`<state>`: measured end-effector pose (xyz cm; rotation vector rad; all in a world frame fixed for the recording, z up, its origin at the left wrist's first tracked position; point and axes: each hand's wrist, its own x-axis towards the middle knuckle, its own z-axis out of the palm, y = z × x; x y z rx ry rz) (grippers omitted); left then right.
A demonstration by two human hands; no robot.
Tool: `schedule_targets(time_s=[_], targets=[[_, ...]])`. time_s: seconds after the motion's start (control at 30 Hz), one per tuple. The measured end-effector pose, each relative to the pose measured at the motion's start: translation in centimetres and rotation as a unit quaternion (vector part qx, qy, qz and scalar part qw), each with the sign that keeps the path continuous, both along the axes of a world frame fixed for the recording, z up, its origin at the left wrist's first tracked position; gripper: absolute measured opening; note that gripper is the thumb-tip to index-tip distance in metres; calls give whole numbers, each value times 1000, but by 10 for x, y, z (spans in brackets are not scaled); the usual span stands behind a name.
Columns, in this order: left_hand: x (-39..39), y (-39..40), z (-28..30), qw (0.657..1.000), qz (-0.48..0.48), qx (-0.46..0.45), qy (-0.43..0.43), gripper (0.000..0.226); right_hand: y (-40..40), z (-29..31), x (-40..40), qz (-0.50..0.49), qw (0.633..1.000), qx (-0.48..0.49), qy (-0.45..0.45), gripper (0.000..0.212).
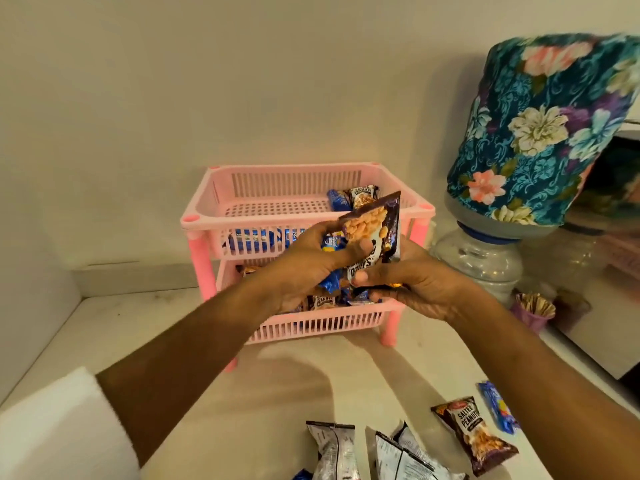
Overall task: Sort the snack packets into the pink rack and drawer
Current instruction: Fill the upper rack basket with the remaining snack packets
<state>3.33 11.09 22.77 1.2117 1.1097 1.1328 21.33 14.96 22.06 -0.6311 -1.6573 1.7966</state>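
Rack (pixel 221 199): pink, two slatted tiers on pink legs, standing on the desk (pixel 166 327) against the wall.
Top tier: a blue packet (pixel 337 199) and a peanut packet (pixel 363 195) at its right rear; more blue packets (pixel 256 239) show through the front slats.
Lower tier: a mixed heap of packets (pixel 325 301), partly hidden by the hands.
Left hand (pixel 304 268): in front of the rack, fingers curled round a small blue packet (pixel 332 242).
Right hand (pixel 415 285): just beside the left, thumb and fingers pinching a dark peanut pack (pixel 374 230), which stands tilted above both hands.
Desk, near edge: two silver packets (pixel 332 448) (pixel 405 455) lying printed side down, a salted-peanuts pack (pixel 474 434), and a blue pack (pixel 495 405) just right of it.
Right of the rack: an upturned water bottle (pixel 481 261) under a floral cover (pixel 550 126); a small purple cup (pixel 533 313) holding sticks.
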Motion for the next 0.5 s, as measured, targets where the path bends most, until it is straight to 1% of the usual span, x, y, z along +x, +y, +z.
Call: schedule_targets(time_s=[0.07,0.2,0.27,0.33,0.4,0.43,0.5], targets=[[-5,5,17,1000,10,20,10,47,6,19,-7,18,1000,20,-11,56],[-18,17,51,996,72,59,14,43,21,59,-25,-24,999,22,22,54],[-24,25,66,991,106,76,32,40,28,78,-33,-43,998,26,22,61],[-28,36,77,986,139,85,46,39,35,94,-41,-77,993,75,-38,65],[-33,47,85,983,158,78,56,36,44,106,-49,-112,977,142,-111,63],[-35,52,89,983,160,72,59,37,49,111,-52,-130,971,156,-129,60],[-44,65,93,985,149,62,56,43,61,117,-60,-162,965,151,-143,51]])
